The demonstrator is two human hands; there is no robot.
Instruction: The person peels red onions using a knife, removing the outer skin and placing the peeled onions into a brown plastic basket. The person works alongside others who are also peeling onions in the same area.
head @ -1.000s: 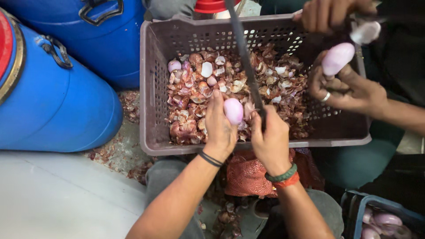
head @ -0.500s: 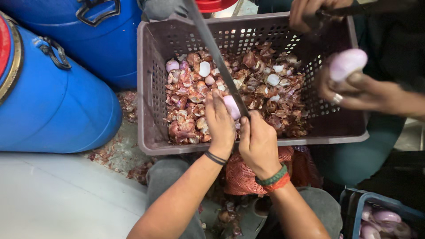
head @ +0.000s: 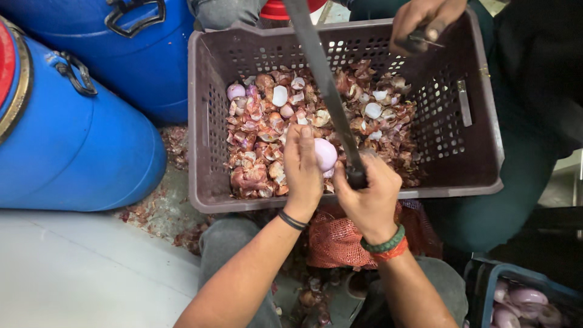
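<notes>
Left hand (head: 302, 165) closed round a peeled pale-purple onion (head: 325, 154), held over the near edge of the brown plastic crate (head: 200, 121) full of onion skins (head: 267, 140). Right hand (head: 367, 194) fisted on the handle of a long knife (head: 325, 85), blade just beside the onion. Co-worker's hand (head: 425, 21) at the crate's far rim; blue drums (head: 79, 140) left

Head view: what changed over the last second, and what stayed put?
The long knife in the right hand swung its far end leftward across the crate. A co-worker's hand with a small blade stays at the far rim, while their other hand with a peeled onion has left view. The left hand keeps holding the peeled onion against the blade. Blue barrels and peel heap unchanged.
</notes>
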